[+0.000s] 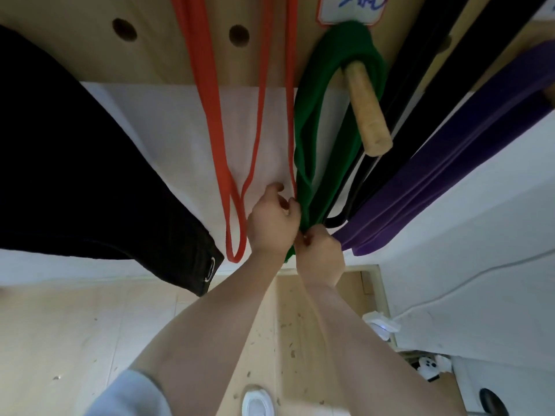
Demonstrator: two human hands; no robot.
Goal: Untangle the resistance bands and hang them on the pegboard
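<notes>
Hands: left hand (271,223) | right hand (319,253) | both gripping green band (309,151)

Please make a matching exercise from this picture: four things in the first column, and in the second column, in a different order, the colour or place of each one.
Column one:
1. band held by both hands
2. band hanging left of the hands
3. wide band at the right
4. wooden peg

Column two:
A. purple
B. sticks out of the pegboard, inside the green loop
C. green
D. orange

Pairs: 1-C, the green band, gripped by the left hand and right hand; 2-D, the orange band; 3-A, the purple band; 4-B, the wooden peg in the pegboard.
</notes>
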